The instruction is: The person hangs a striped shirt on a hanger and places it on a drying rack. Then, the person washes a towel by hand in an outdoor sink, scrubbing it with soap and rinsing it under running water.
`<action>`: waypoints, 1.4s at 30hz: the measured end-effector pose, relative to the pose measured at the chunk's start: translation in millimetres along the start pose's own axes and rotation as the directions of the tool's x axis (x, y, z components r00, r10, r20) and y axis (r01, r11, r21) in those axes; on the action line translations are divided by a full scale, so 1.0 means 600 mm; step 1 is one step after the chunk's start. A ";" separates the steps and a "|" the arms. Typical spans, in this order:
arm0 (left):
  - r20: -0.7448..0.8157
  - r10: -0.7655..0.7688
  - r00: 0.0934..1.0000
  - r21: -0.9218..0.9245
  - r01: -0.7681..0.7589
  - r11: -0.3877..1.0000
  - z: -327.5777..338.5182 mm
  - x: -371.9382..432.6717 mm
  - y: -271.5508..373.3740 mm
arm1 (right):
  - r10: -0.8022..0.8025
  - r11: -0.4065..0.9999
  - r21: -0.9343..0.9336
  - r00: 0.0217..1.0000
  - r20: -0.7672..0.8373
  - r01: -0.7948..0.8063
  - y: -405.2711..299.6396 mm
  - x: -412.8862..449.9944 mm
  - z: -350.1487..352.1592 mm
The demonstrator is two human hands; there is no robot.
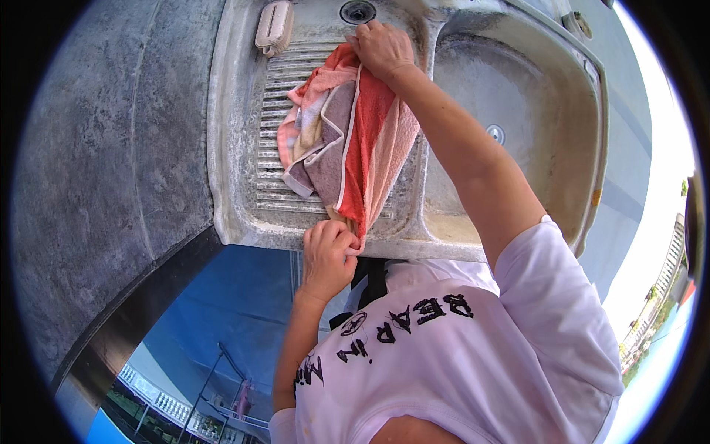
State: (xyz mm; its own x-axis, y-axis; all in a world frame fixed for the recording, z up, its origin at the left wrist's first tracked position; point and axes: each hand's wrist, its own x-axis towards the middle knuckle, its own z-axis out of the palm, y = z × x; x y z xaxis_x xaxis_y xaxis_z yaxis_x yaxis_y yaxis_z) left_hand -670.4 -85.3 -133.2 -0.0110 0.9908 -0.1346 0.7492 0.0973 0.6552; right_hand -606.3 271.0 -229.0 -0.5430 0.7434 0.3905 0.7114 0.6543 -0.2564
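A terry towel in red, pink, mauve and beige, edged in white, lies bunched over the ridged washboard of a worn sink. My right hand holds its far end close to a dark drain. Its near end is gathered in the fingers of my left hand, at the sink's front rim. Between the two hands the towel stretches lengthwise in loose folds. Both thumbs are partly hidden by cloth or fingers.
An oblong pale pink plastic object with a slotted top rests at the washboard's upper left. Right of a raised divider is a deeper basin with a metal drain. A grey counter adjoins the sink on the left.
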 end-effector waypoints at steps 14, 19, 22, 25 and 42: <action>-0.320 -0.248 0.914 -0.020 0.256 0.967 0.047 0.350 -0.045 | -0.241 0.881 0.465 0.927 0.288 0.085 -0.080 -0.225 -0.174; -0.077 -0.186 0.980 -0.093 0.178 0.980 -0.006 0.297 -0.011 | 0.212 -0.275 0.539 0.497 0.841 -0.796 0.058 -0.163 -0.212; -0.035 0.096 0.995 -0.568 -0.099 0.817 -0.022 0.193 -0.005 | 0.373 -0.087 0.696 0.625 0.686 -0.713 0.077 -0.112 -0.197; 0.170 -0.194 0.966 -0.984 0.175 0.010 -0.035 0.046 -0.008 | 0.273 0.686 0.566 0.882 0.383 -0.458 0.055 -0.058 -0.138; 0.041 -0.699 0.714 -0.997 0.077 0.020 -0.023 0.032 -0.033 | 0.121 0.959 0.279 0.956 -0.266 -0.044 -0.047 0.168 -0.197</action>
State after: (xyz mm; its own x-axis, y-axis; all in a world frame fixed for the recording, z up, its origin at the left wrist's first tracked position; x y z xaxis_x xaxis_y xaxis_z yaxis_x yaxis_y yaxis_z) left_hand -694.5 -66.8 -138.4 -0.5038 0.6359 -0.5846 -0.6461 0.1717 0.7437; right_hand -628.2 310.9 -77.7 -0.3145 0.7533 0.5777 0.5815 0.6339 -0.5100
